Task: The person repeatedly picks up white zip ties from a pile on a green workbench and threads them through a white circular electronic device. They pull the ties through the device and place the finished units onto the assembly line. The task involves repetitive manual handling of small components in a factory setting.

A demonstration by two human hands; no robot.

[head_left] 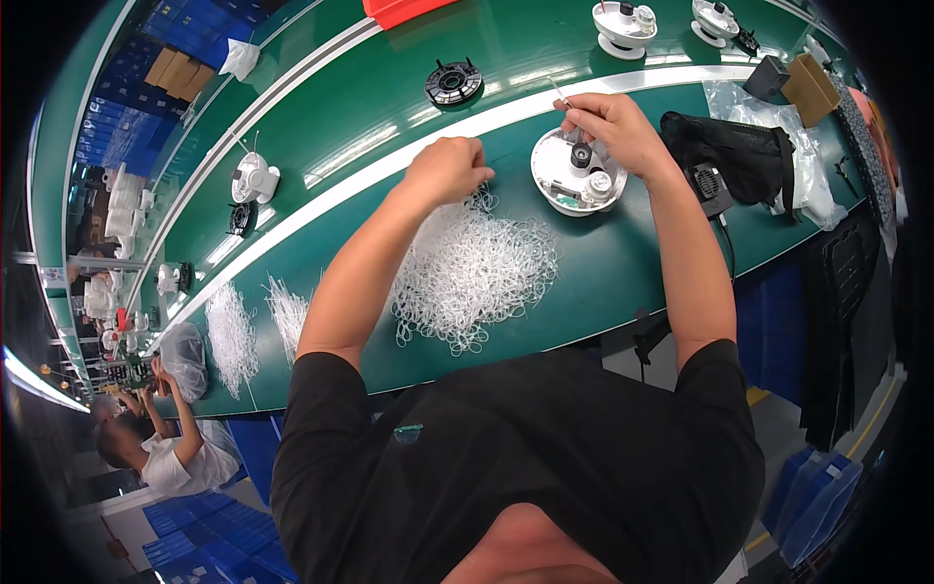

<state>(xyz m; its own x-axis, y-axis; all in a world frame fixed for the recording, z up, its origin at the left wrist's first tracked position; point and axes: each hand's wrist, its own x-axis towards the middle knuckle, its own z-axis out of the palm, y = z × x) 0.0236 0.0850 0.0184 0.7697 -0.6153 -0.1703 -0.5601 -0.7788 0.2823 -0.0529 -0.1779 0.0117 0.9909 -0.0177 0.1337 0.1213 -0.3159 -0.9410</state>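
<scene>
The person's right hand pinches a thin pale strand in its fingertips; the round white housing sits on the green bench just beneath that grip. The left hand curls at the far edge of a heap of white looped ties, its hold impossible to tell. The black shirt bears a small teal mark, too small to read

At twelve o'clock we see a red container. At two, we have a black bag and an open cardboard box. A blue crate stands at four. Around eight, we spot a co-worker in white; at ten, brown cartons.
</scene>
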